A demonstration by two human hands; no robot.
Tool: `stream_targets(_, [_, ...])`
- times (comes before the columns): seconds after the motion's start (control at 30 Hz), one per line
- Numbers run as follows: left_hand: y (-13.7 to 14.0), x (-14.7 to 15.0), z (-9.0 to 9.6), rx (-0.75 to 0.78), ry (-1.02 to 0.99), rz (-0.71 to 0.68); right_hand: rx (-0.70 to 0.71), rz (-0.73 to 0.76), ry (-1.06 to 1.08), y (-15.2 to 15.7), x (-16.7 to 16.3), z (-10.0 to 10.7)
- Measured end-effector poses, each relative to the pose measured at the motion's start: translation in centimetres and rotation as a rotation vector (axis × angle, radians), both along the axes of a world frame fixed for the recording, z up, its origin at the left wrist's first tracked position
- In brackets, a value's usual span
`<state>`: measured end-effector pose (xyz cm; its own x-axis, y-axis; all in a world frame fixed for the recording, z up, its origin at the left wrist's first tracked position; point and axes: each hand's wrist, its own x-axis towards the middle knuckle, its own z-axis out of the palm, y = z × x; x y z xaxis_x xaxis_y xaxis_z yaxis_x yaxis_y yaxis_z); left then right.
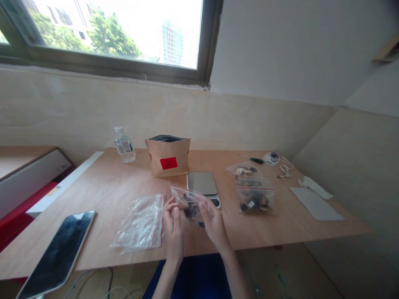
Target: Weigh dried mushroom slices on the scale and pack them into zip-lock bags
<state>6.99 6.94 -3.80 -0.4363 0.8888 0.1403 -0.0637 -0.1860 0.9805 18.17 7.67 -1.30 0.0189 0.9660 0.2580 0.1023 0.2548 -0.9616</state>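
Both of my hands hold a small clear zip bag (189, 202) with dark pieces inside, just above the near edge of the wooden table (106, 187). My left hand (173, 224) pinches its left end and my right hand (212, 222) grips its right side. A small digital scale (202, 184) lies right behind the bag. A stack of empty clear zip bags (141, 222) lies to the left of my left hand. Filled zip bags (254, 199) rest to the right of the scale.
A brown paper pouch with a red label (168, 157) stands open behind the scale, a clear water bottle (124, 145) to its left. A phone (59, 253) lies at the near left corner. A screwdriver (252, 159), a small round device (272, 157) and a grey sheet (314, 203) lie at the right.
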Motion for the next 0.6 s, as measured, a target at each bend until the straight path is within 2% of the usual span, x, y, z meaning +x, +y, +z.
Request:
stream_targets(0.13, [1.3,-1.3,-0.5,0.023,-0.014,0.016,0.010,-0.049,0.049,0.6,1.5,-2.1])
stream_targets(0.23, [2.6,-2.3,-0.9,-0.041,0.021,-0.153,0.037,-0.095,0.007,1.3,2.1,-4.1])
stream_targets(0.3, [3.1,-2.6,-1.1,-0.069,0.000,-0.217,0.066,-0.146,-0.041,1.6,2.3,-5.0])
stream_targets(0.5, [3.3,-2.5,-1.7,-0.075,-0.040,-0.166,0.012,-0.444,0.022,1.9,2.5,-5.9])
stream_targets(0.6, [3.3,-2.6,-2.0,-0.079,-0.048,-0.158,0.002,-0.525,0.081,1.8,2.6,-6.1])
